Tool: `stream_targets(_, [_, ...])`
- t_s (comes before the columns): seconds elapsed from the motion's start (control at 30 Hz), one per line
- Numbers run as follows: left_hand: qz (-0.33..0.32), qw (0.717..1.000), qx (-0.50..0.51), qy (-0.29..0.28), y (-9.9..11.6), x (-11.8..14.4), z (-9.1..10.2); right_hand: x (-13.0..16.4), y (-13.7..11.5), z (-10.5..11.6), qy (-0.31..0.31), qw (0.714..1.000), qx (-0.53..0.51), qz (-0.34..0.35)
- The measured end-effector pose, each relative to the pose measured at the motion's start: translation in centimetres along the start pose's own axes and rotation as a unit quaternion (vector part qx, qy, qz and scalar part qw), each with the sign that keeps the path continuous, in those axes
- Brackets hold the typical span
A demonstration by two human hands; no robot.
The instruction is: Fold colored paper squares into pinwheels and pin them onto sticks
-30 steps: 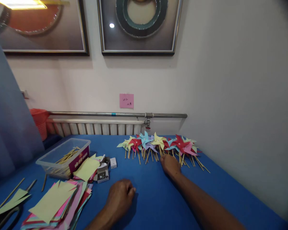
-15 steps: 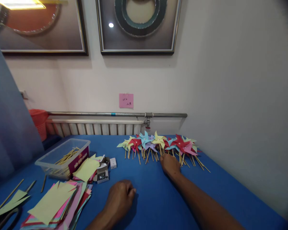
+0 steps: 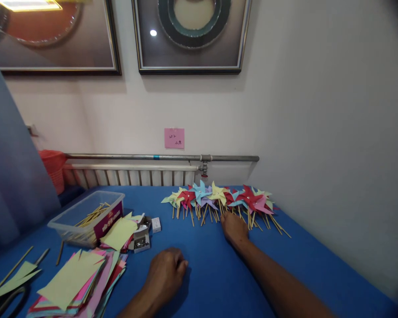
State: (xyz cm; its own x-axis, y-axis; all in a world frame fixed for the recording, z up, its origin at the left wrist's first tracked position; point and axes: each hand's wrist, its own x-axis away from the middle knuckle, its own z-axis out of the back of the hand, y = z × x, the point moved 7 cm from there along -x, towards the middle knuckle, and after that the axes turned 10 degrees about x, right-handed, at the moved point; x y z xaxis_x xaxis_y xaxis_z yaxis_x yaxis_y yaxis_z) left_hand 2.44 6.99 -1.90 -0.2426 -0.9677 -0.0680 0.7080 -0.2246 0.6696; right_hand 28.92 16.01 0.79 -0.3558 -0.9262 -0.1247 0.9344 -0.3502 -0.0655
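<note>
My right hand (image 3: 235, 227) is closed at the lower end of the stick of a yellow paper pinwheel (image 3: 218, 193), at the front edge of a row of pinwheels. Its fingertips are partly hidden behind the hand. Around it lie several others on wooden sticks, among them a light blue pinwheel (image 3: 200, 191) on the left and a red pinwheel (image 3: 248, 198) on the right. My left hand (image 3: 167, 270) rests as a loose fist on the blue tabletop (image 3: 215, 282), with nothing seen in it.
On the left stand a clear plastic box (image 3: 76, 207) of sticks, small boxes of metal pins (image 3: 141, 243) and a little white box (image 3: 156, 225). Nearer lie a stack of coloured paper (image 3: 71, 278) and scissors (image 3: 15, 300) partly under cut paper. A wall rises behind and right.
The yellow pinwheel's head has shifted slightly left, with my right hand at its stick. My left hand has stayed in place. The whole view has moved very slightly.
</note>
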Motion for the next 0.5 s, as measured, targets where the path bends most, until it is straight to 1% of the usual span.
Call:
stream_targets(0.17, [-0.010, 1.000, 0.005, 0.005, 0.0, 0.0, 0.0, 0.6, 0.3, 0.1, 0.017, 1.000, -0.015, -0.003])
stream_targets(0.23, [-0.012, 1.000, 0.008, 0.006, 0.0, 0.1, -0.1, 1.5, 0.4, 0.3, 0.027, 0.999, -0.025, 0.000])
stream_targets(0.3, [-0.015, 1.000, 0.011, 0.006, 0.0, 0.1, -0.3, 2.7, 0.1, 0.5, 0.038, 0.998, -0.037, 0.019])
stream_targets(0.4, [-0.020, 0.999, 0.018, 0.021, 0.1, 0.1, -0.1, 5.1, -2.1, 0.9, 0.048, 0.993, -0.061, 0.086])
stream_targets(0.5, [-0.035, 0.995, 0.046, 0.078, 0.1, 0.0, 1.2, 8.8, -5.8, 1.1, 0.036, 0.980, -0.082, 0.179])
